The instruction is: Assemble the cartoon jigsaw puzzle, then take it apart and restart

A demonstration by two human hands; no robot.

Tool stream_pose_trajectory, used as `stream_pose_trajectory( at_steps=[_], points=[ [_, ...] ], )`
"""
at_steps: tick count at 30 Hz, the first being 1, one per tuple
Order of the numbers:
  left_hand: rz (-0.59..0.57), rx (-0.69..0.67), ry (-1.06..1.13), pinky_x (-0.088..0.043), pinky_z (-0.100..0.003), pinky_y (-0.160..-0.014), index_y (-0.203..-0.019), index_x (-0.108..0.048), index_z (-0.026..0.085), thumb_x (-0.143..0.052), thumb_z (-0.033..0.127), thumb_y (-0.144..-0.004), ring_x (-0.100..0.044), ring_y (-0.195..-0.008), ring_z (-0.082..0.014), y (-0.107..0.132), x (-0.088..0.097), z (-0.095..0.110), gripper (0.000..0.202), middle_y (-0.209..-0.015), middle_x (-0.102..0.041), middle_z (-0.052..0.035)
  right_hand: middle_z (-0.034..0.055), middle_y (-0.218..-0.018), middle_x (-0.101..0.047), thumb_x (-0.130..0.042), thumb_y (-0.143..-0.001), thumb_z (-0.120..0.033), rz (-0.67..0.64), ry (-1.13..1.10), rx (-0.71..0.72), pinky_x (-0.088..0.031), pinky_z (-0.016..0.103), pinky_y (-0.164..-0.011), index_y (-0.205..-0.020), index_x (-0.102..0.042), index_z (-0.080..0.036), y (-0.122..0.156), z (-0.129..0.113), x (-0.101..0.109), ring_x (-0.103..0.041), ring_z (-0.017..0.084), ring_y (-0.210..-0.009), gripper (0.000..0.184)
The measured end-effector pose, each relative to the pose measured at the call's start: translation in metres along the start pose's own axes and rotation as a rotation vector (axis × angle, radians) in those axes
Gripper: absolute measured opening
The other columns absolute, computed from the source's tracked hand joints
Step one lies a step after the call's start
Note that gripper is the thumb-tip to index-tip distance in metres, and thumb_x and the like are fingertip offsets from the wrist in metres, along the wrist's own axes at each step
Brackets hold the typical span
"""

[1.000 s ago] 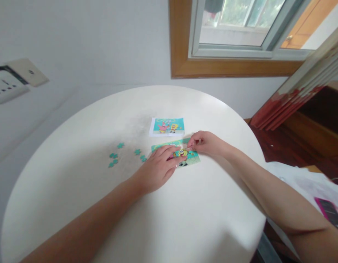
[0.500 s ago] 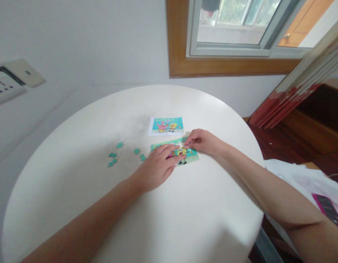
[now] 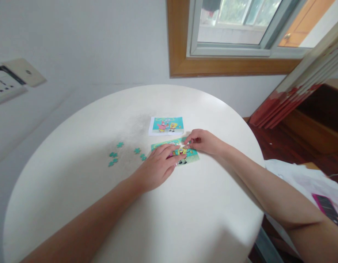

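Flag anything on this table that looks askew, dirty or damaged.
A grey smudge dulls the white table left of the picture card. The puzzle under the left hand and right hand lies slightly tilted against that card. A few loose teal pieces lie scattered left of it. Nothing looks broken or spilled.

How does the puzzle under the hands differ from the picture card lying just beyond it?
Both hands touch the puzzle: the left hand lies flat on it, the right hand has fingertips at its far edge; the picture card lies untouched. The picture card has a white margin; the puzzle is coloured to its edges. Both lie flat on the table and show a yellow cartoon figure on teal.
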State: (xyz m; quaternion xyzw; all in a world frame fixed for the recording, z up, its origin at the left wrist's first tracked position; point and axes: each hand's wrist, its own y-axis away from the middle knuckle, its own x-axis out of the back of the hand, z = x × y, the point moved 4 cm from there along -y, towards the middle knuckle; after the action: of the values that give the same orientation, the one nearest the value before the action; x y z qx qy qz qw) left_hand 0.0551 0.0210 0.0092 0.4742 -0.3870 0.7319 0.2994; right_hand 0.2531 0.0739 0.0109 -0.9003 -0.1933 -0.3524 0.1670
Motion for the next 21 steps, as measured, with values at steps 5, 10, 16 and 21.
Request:
stream_pose_trajectory(
  at_steps=[5, 10, 16, 21],
  points=[
    [0.001, 0.006, -0.002, -0.035, -0.050, -0.110, -0.133, -0.055, 0.028, -0.045, 0.014, -0.092, -0.039, -0.132, -0.0274, 0.000, 0.000, 0.000, 0.045, -0.137, -0.050, -0.0087, 0.0028, -0.074, -0.060, -0.059, -0.088, -0.033, 0.084, 0.013, 0.001, -0.040, 0.026, -0.065, -0.083, -0.074, -0.018, 0.003, -0.010, 0.015, -0.051, 0.013, -0.069, 0.022],
    [-0.003, -0.005, -0.016, -0.035, -0.050, -0.111, -0.134, -0.054, 0.027, -0.043, 0.015, -0.093, -0.038, -0.133, -0.0271, 0.001, -0.001, -0.001, 0.044, -0.138, -0.050, -0.0094, 0.0046, -0.072, -0.061, -0.056, -0.089, -0.032, 0.036, 0.150, 0.123, -0.041, 0.029, -0.073, -0.075, -0.075, -0.018, 0.008, -0.026, 0.021, -0.054, 0.016, -0.073, 0.027],
    [0.008, 0.013, 0.011, -0.036, -0.051, -0.110, -0.132, -0.057, 0.027, -0.045, 0.014, -0.092, -0.040, -0.130, -0.0279, 0.000, 0.000, 0.000, 0.044, -0.136, -0.052, -0.0093, 0.0055, -0.074, -0.063, -0.057, -0.088, -0.026, 0.012, 0.217, 0.142, -0.041, 0.029, -0.075, -0.076, -0.076, -0.018, 0.010, -0.024, 0.017, -0.055, 0.016, -0.074, 0.023],
    [0.002, 0.018, 0.008, -0.036, -0.051, -0.110, -0.133, -0.056, 0.028, -0.046, 0.015, -0.092, -0.040, -0.131, -0.0279, 0.000, 0.000, 0.000, 0.044, -0.136, -0.051, -0.0087, 0.0056, -0.073, -0.063, -0.058, -0.088, -0.026, 0.001, 0.230, 0.133, -0.040, 0.028, -0.072, -0.073, -0.075, -0.018, 0.009, -0.024, 0.015, -0.054, 0.016, -0.072, 0.024]
  ],
)
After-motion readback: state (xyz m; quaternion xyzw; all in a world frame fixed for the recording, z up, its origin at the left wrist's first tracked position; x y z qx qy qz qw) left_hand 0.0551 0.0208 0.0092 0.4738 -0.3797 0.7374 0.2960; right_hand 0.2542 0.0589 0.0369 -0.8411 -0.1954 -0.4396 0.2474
